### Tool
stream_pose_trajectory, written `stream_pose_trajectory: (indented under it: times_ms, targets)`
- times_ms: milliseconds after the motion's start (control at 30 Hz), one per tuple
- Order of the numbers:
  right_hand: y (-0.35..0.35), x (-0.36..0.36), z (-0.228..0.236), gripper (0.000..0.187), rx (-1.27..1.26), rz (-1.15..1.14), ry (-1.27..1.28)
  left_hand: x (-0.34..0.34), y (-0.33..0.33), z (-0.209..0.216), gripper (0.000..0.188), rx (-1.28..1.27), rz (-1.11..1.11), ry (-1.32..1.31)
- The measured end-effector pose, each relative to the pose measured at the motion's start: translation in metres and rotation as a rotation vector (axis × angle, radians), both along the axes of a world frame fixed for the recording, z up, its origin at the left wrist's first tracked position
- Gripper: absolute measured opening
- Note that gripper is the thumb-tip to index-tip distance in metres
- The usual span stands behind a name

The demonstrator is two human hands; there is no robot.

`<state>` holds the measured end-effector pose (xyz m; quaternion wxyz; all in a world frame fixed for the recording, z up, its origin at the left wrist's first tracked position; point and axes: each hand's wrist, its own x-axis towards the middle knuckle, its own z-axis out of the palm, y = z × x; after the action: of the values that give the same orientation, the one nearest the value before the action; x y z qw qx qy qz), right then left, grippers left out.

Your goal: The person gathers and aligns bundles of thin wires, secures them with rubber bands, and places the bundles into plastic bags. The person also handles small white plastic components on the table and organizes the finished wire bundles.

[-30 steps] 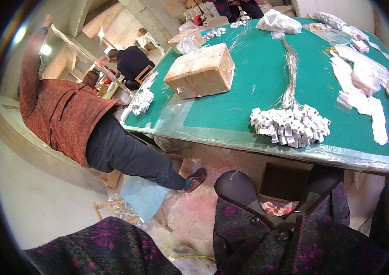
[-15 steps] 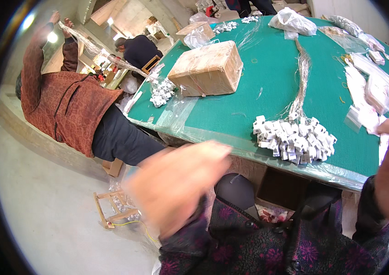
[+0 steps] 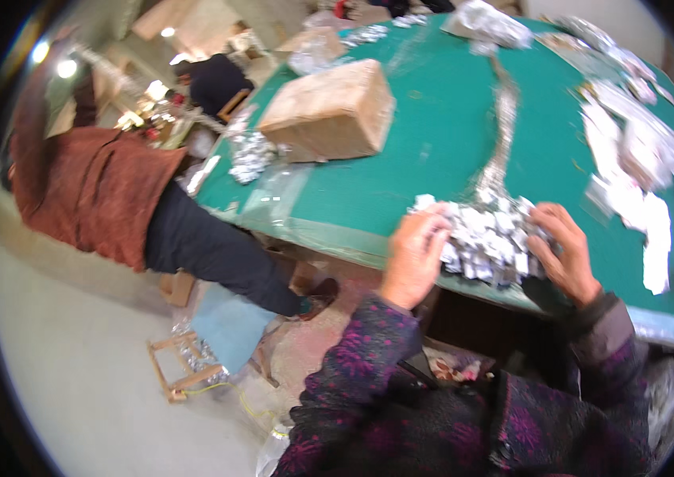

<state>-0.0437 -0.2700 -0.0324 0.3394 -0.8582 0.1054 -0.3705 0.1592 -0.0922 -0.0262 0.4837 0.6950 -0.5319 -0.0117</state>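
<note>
A heap of several small white and silvery packets (image 3: 486,234) lies near the front edge of a green table (image 3: 432,151). My left hand (image 3: 414,256) rests against the heap's left side, fingers curled onto the packets. My right hand (image 3: 563,253) cups the heap's right side, fingers bent over it. Both forearms wear dark sleeves with a purple flower pattern. Whether either hand has closed on a single packet is not visible.
A brown wrapped block (image 3: 334,110) sits at the table's left. A clear plastic strip (image 3: 501,135) runs back from the heap. White packets and bags (image 3: 639,175) line the right side. A person in a rust top (image 3: 106,191) bends beside the table. A small wooden frame (image 3: 182,364) stands on the floor.
Both hands came up from below and reached forward onto the packet heap, one on each side. The view has tilted toward the table.
</note>
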Motion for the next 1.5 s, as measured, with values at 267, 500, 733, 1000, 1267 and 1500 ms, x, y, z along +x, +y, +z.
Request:
stream_pose_trajectory:
  times_ms: [267,500,733,1000,1267,1500]
  targets:
    - [-0.008,-0.008,-0.017,0.020,0.148,-0.048,-0.115,-0.003,0.008,0.000,0.013,0.005,0.123,-0.078]
    - [-0.005,-0.017,-0.014,0.030,0.043,-0.081,-0.083,0.004,0.013,0.004,0.019,0.021,0.160,-0.158]
    - [0.005,-0.031,-0.017,0.050,-0.222,-0.077,0.133,0.009,-0.001,0.001,0.041,0.160,-0.096,-0.523]
    - [-0.005,-0.036,0.001,0.041,-0.280,-0.143,0.178,0.024,-0.003,0.008,0.032,0.191,-0.022,-0.445]
    - [0.035,-0.004,0.010,0.015,-0.247,-0.156,0.113,-0.013,-0.006,0.011,0.025,0.151,-0.181,-0.634]
    - [0.043,0.006,0.019,0.017,-0.357,-0.159,0.301,0.005,0.000,0.009,0.019,0.205,-0.048,-0.513]
